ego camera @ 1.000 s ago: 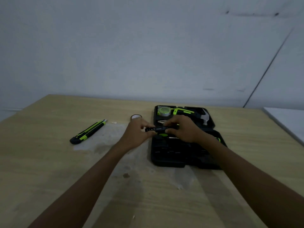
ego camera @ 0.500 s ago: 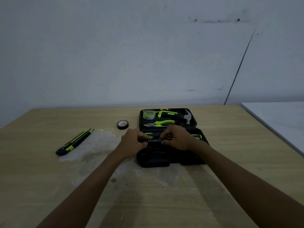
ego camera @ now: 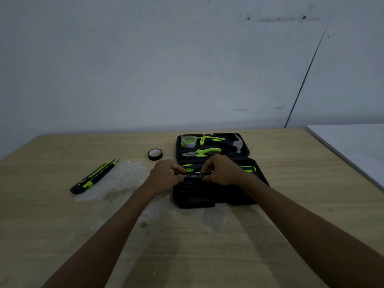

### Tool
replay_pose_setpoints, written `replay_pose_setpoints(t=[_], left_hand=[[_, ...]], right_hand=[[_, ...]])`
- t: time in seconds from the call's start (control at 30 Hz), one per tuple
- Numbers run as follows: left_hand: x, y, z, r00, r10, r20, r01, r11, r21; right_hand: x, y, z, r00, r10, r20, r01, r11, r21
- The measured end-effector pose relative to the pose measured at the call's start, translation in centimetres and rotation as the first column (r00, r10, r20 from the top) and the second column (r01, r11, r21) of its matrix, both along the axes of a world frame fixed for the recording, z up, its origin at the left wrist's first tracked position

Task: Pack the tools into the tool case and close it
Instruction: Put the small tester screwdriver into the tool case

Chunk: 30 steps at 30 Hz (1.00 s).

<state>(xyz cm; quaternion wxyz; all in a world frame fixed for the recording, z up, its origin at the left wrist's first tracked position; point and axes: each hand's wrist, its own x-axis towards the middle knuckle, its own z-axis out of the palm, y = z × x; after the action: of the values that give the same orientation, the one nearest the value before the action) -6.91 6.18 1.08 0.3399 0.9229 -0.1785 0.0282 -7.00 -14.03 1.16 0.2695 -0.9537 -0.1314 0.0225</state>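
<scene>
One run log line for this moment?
left hand, right hand pinch black tool at tool case | packed: hammer, pliers, tape measure | loose: knife, tape roll

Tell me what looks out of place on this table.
The utility knife and the tape roll lie on the table, left of the open tool case, unpacked. A pale smeared patch stains the wood beside the knife.

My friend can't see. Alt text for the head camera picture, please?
Left hand and right hand pinch a small black tool over an open tool case on a wooden table. Hammer, pliers and tape measure are packed; a knife and tape roll lie outside, left.
</scene>
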Motion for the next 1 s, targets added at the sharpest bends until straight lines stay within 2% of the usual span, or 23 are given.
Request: replay_pose_setpoints(t=[0.13, 0.53, 0.77, 1.0], left_hand=[[-0.1, 0.2, 0.4, 1.000, -0.015, -0.015, 0.015, 1.000, -0.002], [0.2, -0.1, 1.1, 0.997, -0.051, -0.054, 0.058, 0.989, 0.133], [0.6, -0.9, 1.4, 0.993, 0.006, -0.122, 0.019, 0.979, 0.202], [0.5, -1.6, 2.2, 0.997, 0.037, -0.071, -0.017, 0.964, 0.264]], right_hand=[[0.1, 0.0, 0.2, 1.000, 0.007, 0.003, -0.006, 1.000, -0.028], [-0.1, 0.4, 0.8, 0.999, 0.049, 0.011, -0.048, 0.992, -0.117], [-0.1, 0.6, 0.8, 1.000, 0.018, -0.005, -0.018, 0.990, -0.141], [-0.3, 0.9, 1.2, 1.000, 0.010, -0.002, -0.011, 0.980, -0.196]])
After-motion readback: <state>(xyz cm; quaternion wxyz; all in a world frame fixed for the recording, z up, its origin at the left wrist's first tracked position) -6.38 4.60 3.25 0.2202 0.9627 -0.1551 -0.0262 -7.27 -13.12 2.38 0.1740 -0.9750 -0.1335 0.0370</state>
